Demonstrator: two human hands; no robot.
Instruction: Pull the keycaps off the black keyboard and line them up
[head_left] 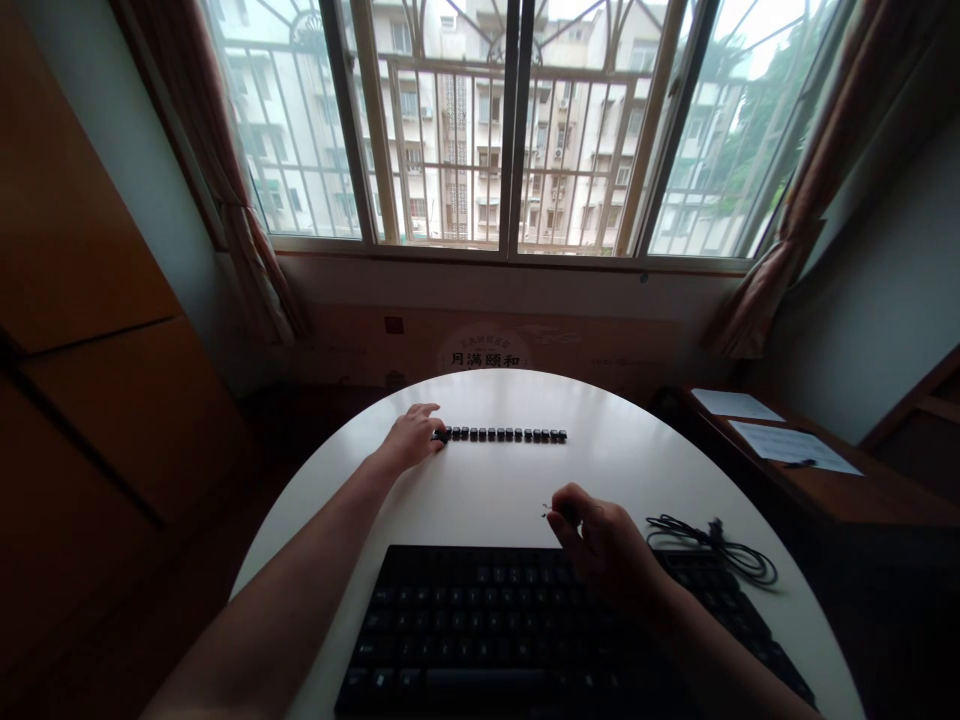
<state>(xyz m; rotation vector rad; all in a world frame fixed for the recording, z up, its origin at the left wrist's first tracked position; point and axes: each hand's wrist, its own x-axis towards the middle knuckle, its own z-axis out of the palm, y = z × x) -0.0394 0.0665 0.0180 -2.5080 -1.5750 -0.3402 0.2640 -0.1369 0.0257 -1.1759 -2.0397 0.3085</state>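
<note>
Black keycaps (510, 435), lined up on our counter (472, 490) beyond the keyboard (465, 620), presumably for order; left hand (409, 436) pinches the end one, seemingly aligning it; right hand (596, 530) clasps a wire tool (546, 508).

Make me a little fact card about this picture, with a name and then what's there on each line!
Table: white, with a curved edge
Row: small black keycaps in a line
Left hand: at the row's left end, fingers on a keycap
Right hand: closed around a small thing with thin tips, above the keyboard's far edge
Keyboard: black, nearest the person
Cable: black, coiled, right side
Behind: window with bars outside
</note>
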